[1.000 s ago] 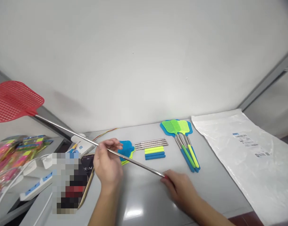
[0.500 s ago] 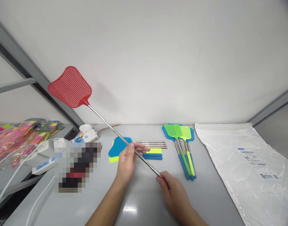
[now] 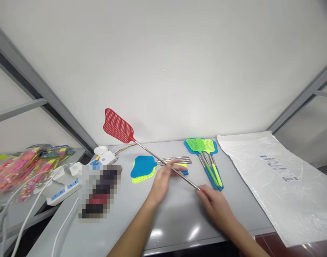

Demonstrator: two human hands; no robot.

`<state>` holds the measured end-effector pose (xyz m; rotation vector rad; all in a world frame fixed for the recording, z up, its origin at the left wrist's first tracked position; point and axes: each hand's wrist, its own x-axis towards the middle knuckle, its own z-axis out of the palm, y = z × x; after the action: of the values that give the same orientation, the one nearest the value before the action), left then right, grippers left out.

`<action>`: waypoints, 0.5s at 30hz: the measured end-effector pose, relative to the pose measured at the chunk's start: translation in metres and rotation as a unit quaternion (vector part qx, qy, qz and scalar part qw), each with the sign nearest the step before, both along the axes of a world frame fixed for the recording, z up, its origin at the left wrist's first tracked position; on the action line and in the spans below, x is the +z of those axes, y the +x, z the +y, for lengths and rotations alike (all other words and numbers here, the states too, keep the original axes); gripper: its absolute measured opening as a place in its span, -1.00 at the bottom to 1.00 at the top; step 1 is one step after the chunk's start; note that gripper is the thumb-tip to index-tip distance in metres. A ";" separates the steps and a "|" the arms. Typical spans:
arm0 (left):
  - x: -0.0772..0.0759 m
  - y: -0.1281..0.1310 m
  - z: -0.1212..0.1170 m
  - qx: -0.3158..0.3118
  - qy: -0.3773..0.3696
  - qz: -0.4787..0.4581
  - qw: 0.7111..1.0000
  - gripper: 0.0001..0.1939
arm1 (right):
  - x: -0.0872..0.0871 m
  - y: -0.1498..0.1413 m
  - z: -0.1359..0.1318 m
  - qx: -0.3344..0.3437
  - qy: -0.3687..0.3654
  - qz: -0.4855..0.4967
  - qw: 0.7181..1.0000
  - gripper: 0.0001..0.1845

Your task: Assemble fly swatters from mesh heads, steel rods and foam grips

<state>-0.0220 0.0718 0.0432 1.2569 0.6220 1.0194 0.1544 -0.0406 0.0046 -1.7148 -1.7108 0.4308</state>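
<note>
A red fly swatter [image 3: 118, 126] with a long metal shaft is held aslant above the table, its mesh head up and to the left. My right hand [image 3: 215, 205] is closed round its lower end, hiding the grip. Midway along the shaft, my left hand [image 3: 160, 182] steadies the metal between thumb and palm, fingers stretched out beneath. Behind that hand lie loose parts: a blue swatter head [image 3: 143, 166] over a yellow one [image 3: 142, 178], several metal rods [image 3: 182, 159], and yellow and blue handles [image 3: 184, 172], partly covered.
Several green, yellow and blue fly swatters [image 3: 203, 145] lie bundled on the grey table [image 3: 179, 221]. A white plastic mailer [image 3: 249, 160] is on the right. At left are a power strip [image 3: 63, 191], white cables, a pixelated object [image 3: 100, 192] and packaged pink goods [image 3: 26, 167].
The red swatter's head has swung lower and right, turning more edge-on. Both hands have shifted right in view with the shaft still held. The camera view has also shifted.
</note>
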 end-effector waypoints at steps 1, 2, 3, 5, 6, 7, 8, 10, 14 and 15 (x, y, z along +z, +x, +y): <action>-0.001 -0.004 0.006 0.051 -0.007 -0.038 0.998 -0.54 | 0.000 0.004 -0.002 -0.001 0.003 -0.015 1.000 -0.66; -0.001 -0.009 0.013 0.104 -0.014 -0.078 0.991 -0.53 | -0.001 0.008 -0.003 0.001 0.005 -0.032 0.999 -0.67; -0.001 -0.014 0.019 0.152 -0.021 -0.112 0.982 -0.53 | -0.002 0.012 -0.004 0.005 0.005 -0.048 0.999 -0.68; -0.001 -0.025 0.030 0.214 -0.039 -0.174 0.960 -0.57 | -0.006 0.017 -0.007 0.017 -0.004 -0.069 0.997 -0.70; 0.000 -0.030 0.034 0.229 -0.051 -0.201 0.951 -0.60 | -0.008 0.018 -0.009 0.025 -0.012 -0.073 0.997 -0.70; 0.002 -0.034 0.036 0.235 -0.063 -0.223 0.944 -0.63 | -0.010 0.019 -0.010 0.033 -0.021 -0.072 0.997 -0.71; 0.004 -0.038 0.037 0.235 -0.073 -0.239 0.939 -0.67 | -0.012 0.019 -0.012 0.040 -0.027 -0.069 0.996 -0.71; 0.009 -0.042 0.036 0.214 -0.089 -0.258 0.938 -0.75 | -0.014 0.018 -0.014 0.050 -0.031 -0.059 0.996 -0.71; 0.017 -0.050 0.034 0.132 -0.123 -0.288 0.940 -0.60 | -0.014 0.018 -0.014 0.058 -0.059 -0.020 0.996 -0.71; 0.017 -0.053 0.035 0.125 -0.126 -0.294 0.939 -0.55 | -0.014 0.018 -0.013 0.062 -0.071 -0.013 0.995 -0.71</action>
<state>-0.0749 0.1070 0.0602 0.6046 0.4268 1.4018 0.1728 -0.0532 -0.0090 -1.7247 -1.8501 0.6020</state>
